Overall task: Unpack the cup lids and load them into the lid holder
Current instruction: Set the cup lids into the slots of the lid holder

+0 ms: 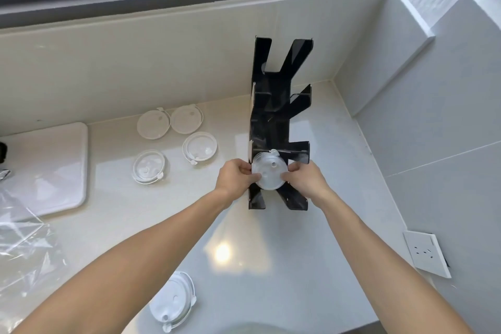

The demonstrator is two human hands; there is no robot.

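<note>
At your far left, crumpled clear wrapping [24, 241] is lying on the counter [325, 225] beside a white tray [54, 171]. Moving right, four loose lids are waiting in a cluster well apart from your hands: two at the back [153, 125] [186, 119], one nearer the holder [200, 146] and one in front [148, 167]. A fifth lid [173, 299] is sitting close to your body, under your left forearm.

Your left hand [235, 177] is pinching the left rim of the lid you are loading [269, 171], thumb on its face and fingers curled behind the edge. That lid is standing roughly face-on to you, its tab pointing up, inside the lowest slot of the black lid holder [273, 122], between the holder's two side walls. Your right hand [305, 180] is pinching the opposite rim in the same way, so the lid is lying directly between your two sets of fingertips, with both hands equally near.

The move ahead is probably turning on this: the slot is running away from you along the holder's long axis, so the lid likely needs pushing straight back while kept square to the walls. Whether its rim is already seated against the holder is something you cannot tell from here. The upper slots are looking unfilled, and a wall socket [424, 251] is sitting at far right.
</note>
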